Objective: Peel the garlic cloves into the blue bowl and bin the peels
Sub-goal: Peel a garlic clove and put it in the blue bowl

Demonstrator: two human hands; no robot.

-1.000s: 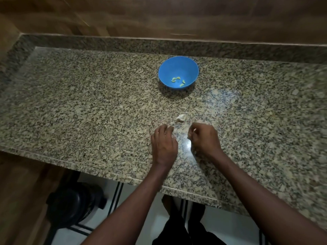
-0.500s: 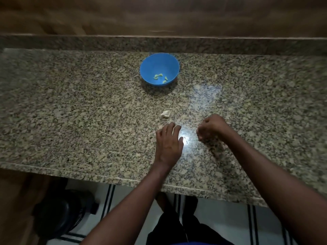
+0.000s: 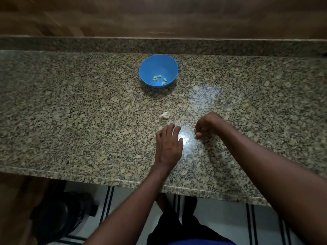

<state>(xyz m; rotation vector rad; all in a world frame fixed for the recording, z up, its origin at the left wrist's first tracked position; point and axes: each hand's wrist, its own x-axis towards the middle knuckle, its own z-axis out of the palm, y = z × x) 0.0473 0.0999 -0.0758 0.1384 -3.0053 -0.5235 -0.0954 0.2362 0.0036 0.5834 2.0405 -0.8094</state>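
Our left hand (image 3: pixel 169 145) lies palm down with fingers straight, forearm reaching forward. Our right hand (image 3: pixel 207 125) is curled, fingertips bent under toward the left; whether it pinches anything, we cannot tell.

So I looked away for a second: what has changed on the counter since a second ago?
The right hand moved right, away from the left hand, fingers curled; whether it holds anything is unclear. The left hand stays flat on the granite counter. The white peel and the blue bowl with its peeled cloves stay put.
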